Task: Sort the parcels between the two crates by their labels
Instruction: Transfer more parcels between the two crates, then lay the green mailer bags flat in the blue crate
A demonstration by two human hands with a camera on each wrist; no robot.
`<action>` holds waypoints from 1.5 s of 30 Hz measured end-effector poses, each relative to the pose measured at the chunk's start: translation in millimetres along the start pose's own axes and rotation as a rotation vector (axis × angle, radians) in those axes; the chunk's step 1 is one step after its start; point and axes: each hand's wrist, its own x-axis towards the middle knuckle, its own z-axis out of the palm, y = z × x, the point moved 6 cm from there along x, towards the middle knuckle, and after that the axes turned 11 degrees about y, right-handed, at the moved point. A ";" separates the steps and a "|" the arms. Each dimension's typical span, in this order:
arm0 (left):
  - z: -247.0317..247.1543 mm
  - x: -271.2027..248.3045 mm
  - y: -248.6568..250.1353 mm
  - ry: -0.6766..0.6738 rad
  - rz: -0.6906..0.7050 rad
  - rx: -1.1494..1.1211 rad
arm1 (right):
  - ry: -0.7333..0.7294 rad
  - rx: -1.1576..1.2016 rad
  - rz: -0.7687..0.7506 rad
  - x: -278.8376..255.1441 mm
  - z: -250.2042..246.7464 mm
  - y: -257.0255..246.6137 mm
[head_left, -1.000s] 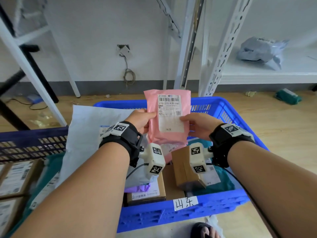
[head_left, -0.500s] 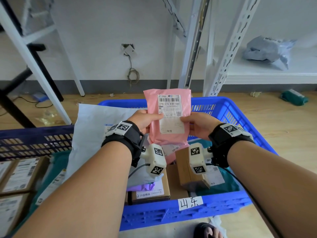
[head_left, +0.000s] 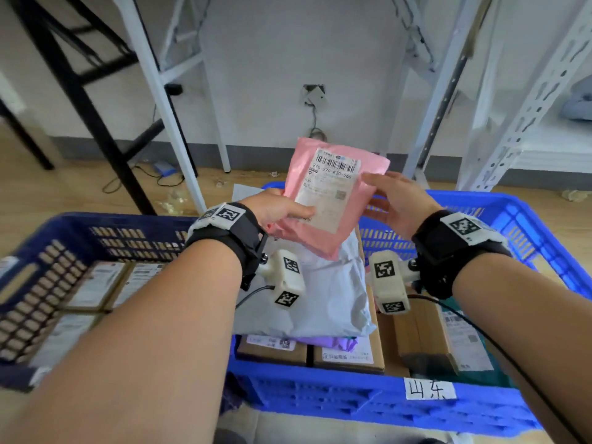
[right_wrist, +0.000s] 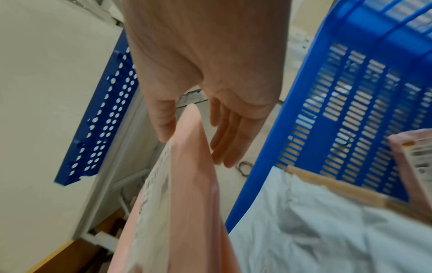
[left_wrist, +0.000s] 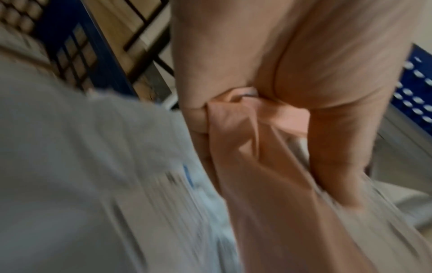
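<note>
Head view is showing both forearms reaching out over the near rim of the bright blue crate, which is carrying a handwritten tag on its front wall. Beside it, on the left, the dark blue crate is sitting with flat cardboard boxes lying inside. Just past the wrists, the left hand is pinching the lower left edge of the pink parcel, thumb on the label side and fingers curled behind, as the left wrist view is confirming. The right hand is hanging open with straight fingers right beside the parcel's right edge; whether it is touching is hard to tell. The parcel is being held tilted in the air above the bright blue crate, label facing the person. Under it, a grey mailer bag is lying on several boxes in that crate. Farther off, white shelving legs are standing against the wall.

Judging from this, sorting is partly done: both crates are holding parcels, this one is not yet placed, and more may need checking.
</note>
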 end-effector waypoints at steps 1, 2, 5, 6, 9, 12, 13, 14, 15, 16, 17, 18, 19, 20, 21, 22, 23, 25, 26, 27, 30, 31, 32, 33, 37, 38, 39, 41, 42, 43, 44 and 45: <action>-13.6 -4.8 -3.7 -0.017 -0.008 0.060 | 0.010 -0.006 -0.022 0.6 7.7 -1.4; -29.3 -8.5 -9.6 -0.029 -0.027 0.111 | 0.004 -0.028 -0.033 0.3 16.5 -2.0; -76.4 -20.3 -27.0 -0.012 -0.074 0.222 | -0.169 -0.179 -0.005 -10.6 55.5 1.8; -92.7 -23.4 -31.7 0.018 -0.084 0.231 | -0.220 -0.223 0.004 -15.7 68.9 4.3; -140.0 -29.4 -44.7 0.156 -0.097 -0.003 | -0.249 -0.183 0.035 -25.2 105.1 13.4; -177.6 -31.8 -64.7 0.293 -0.114 -0.349 | -0.238 -0.046 0.075 -33.4 139.3 23.6; -183.5 -32.7 -72.2 0.285 -0.133 -0.415 | -0.251 -0.030 0.080 -36.8 151.4 28.4; -187.9 -32.5 -80.0 0.271 -0.156 -0.453 | -0.274 -0.026 0.085 -40.0 163.3 33.5; -193.6 -29.4 -88.2 0.260 -0.173 -0.476 | -0.302 -0.036 0.098 -42.9 174.2 39.8; -199.3 -25.7 -94.1 0.254 -0.175 -0.482 | -0.333 -0.062 0.113 -45.3 183.5 46.6; -206.2 -22.7 -98.8 0.271 -0.174 -0.473 | -0.360 -0.116 0.117 -45.8 190.3 53.0; -214.2 -20.7 -102.6 0.304 -0.176 -0.449 | -0.372 -0.179 0.111 -45.1 194.1 57.9; -222.1 -20.9 -108.1 0.334 -0.186 -0.429 | -0.368 -0.238 0.098 -42.5 195.5 61.3; -229.7 -21.2 -116.1 0.363 -0.213 -0.411 | -0.351 -0.273 0.086 -39.1 194.7 63.4; -237.5 -20.3 -125.4 0.383 -0.249 -0.372 | -0.326 -0.281 0.082 -35.5 193.1 64.4; -245.8 -17.2 -138.1 0.409 -0.298 -0.304 | -0.307 -0.269 0.091 -33.1 191.1 65.7; -256.7 -9.2 -155.5 0.456 -0.349 -0.226 | -0.294 -0.255 0.113 -30.7 188.8 67.7; -275.1 9.2 -182.8 0.562 -0.415 -0.046 | -0.275 -0.239 0.155 -25.7 183.1 72.4; -275.6 9.8 -184.6 0.595 -0.434 0.026 | -0.267 -0.241 0.162 -22.5 180.1 74.1; -271.8 7.7 -183.6 0.608 -0.454 0.085 | -0.257 -0.254 0.159 -18.1 177.7 75.8; -258.5 15.6 -195.0 0.592 -0.511 0.080 | -0.239 -0.314 0.121 -4.3 175.4 80.2; -254.3 17.2 -197.4 0.583 -0.516 0.066 | -0.246 -0.336 0.102 -3.6 175.0 79.3; -253.1 22.2 -205.7 0.578 -0.526 0.066 | -0.266 -0.358 0.093 -2.8 176.7 81.2; -251.7 27.3 -213.8 0.582 -0.529 0.068 | -0.286 -0.383 0.091 -1.4 178.8 83.9; -245.4 36.0 -251.8 0.526 -0.619 0.074 | -0.323 -0.447 0.107 4.3 185.3 97.0; -242.2 38.6 -262.6 0.507 -0.646 0.091 | -0.320 -0.454 0.113 5.4 185.9 100.2; -235.6 38.6 -266.7 0.487 -0.659 0.108 | -0.320 -0.460 0.117 6.8 186.8 102.7; -218.5 44.2 -270.4 0.448 -0.666 0.143 | -0.321 -0.469 0.125 7.8 188.2 105.5; -211.0 51.5 -272.9 0.425 -0.653 0.164 | -0.321 -0.469 0.131 8.2 188.2 106.4; -203.9 61.0 -274.0 0.397 -0.620 0.187 | -0.320 -0.461 0.135 9.4 188.1 107.4; -203.7 74.6 -280.5 0.398 -0.587 0.225 | -0.318 -0.453 0.138 10.0 188.2 107.7; -205.3 86.4 -286.0 0.400 -0.549 0.304 | -0.316 -0.447 0.138 10.9 188.1 108.0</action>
